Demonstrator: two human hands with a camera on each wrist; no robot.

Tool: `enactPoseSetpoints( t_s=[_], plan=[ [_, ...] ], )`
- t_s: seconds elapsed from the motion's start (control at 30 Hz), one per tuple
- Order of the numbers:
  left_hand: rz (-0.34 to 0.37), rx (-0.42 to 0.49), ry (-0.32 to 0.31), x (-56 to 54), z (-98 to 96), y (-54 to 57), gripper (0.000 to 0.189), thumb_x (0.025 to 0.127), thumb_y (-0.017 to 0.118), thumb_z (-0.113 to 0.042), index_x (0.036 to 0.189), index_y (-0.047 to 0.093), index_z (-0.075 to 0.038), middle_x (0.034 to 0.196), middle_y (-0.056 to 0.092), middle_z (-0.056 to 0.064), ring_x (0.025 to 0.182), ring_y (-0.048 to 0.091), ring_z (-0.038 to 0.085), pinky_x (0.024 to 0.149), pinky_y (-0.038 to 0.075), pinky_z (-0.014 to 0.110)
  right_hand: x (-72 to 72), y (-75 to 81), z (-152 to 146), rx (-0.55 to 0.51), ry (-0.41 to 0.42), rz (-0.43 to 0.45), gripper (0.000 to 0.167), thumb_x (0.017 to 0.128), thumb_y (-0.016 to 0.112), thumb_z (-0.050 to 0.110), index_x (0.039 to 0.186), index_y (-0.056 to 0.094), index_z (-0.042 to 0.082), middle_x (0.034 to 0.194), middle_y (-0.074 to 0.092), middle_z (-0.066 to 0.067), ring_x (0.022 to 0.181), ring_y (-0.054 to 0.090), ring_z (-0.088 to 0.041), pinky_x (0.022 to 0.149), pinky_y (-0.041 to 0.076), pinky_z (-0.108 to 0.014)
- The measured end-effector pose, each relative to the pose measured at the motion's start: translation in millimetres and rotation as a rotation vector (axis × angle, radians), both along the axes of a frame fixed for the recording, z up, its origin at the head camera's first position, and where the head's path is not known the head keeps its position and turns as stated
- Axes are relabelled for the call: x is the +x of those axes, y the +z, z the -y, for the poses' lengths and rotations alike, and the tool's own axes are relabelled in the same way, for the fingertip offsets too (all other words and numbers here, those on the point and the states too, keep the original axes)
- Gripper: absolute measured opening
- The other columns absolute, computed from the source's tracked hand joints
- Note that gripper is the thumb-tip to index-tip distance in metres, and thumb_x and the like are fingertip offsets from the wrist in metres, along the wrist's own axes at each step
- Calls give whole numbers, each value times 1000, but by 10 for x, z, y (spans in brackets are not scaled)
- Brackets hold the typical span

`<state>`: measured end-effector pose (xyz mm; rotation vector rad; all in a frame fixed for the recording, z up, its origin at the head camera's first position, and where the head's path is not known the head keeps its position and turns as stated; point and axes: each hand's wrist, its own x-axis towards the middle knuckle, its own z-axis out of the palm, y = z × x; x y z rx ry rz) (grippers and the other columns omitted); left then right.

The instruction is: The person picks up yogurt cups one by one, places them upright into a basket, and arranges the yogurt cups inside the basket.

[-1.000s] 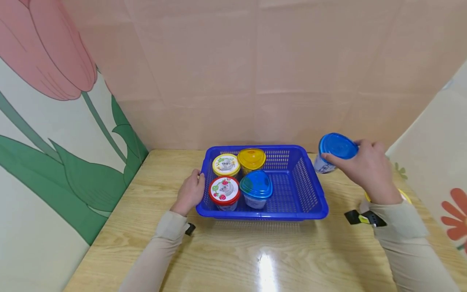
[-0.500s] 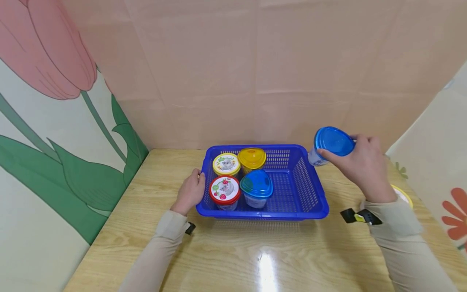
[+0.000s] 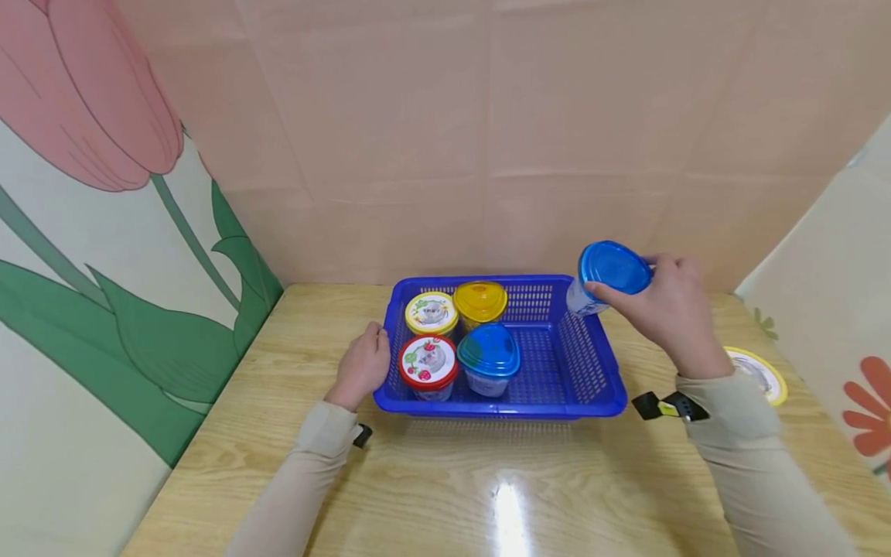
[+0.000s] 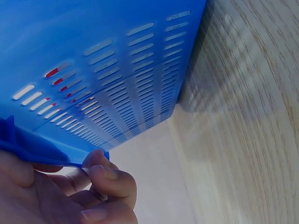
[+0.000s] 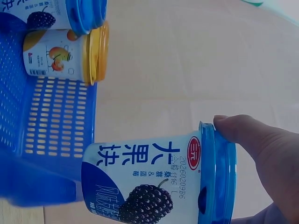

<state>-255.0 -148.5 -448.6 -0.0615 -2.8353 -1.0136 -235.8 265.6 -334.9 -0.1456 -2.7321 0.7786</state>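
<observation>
A blue plastic basket (image 3: 501,410) stands on the table, and my left hand (image 3: 363,363) grips its left rim. In the left wrist view the fingers (image 4: 114,179) curl round the rim's edge. My right hand (image 3: 671,309) holds a blue-lidded yogurt cup (image 3: 616,269) by its lid, tilted, over the basket's back right corner. Its side (image 5: 140,182) carries a blackberry picture. Inside the basket's left half sit a white-topped yellow-rimmed cup (image 3: 431,312), a yellow-lidded cup (image 3: 480,300), a red-rimmed cup (image 3: 428,362) and another blue-lidded cup (image 3: 489,352).
Another yellow-rimmed cup (image 3: 762,375) stands on the wooden table (image 3: 431,487) at the right, partly behind my right forearm. A pinkish cloth wall (image 3: 487,155) rises behind the basket. Flower-patterned panels flank the table on both sides.
My right hand has carried the blue-lidded yogurt cup leftward, from right of the basket to over its back right corner. More of the yellow-rimmed cup on the table shows. My left hand stays put.
</observation>
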Motion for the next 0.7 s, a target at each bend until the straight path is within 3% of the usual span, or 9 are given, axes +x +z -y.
enactPoseSetpoints(
  t_s=[0.27,0.7],
  plan=[
    [-8,0,3,9,-3,2,30,107,34,-26,106,56,-5,86,62,15,76,60,29,68,48,46,-60,-9,79,1,19,3,114,75,67,77,138,41,-14,132,37,-40,108,42,-49,82,44,-62],
    [-6,-1,2,22,-6,17,30,107,33,-25,104,55,-5,82,60,14,72,58,28,64,47,44,-110,-26,185,-20,25,28,117,73,65,80,141,39,-11,135,36,-39,111,43,-51,85,47,-66]
  ],
)
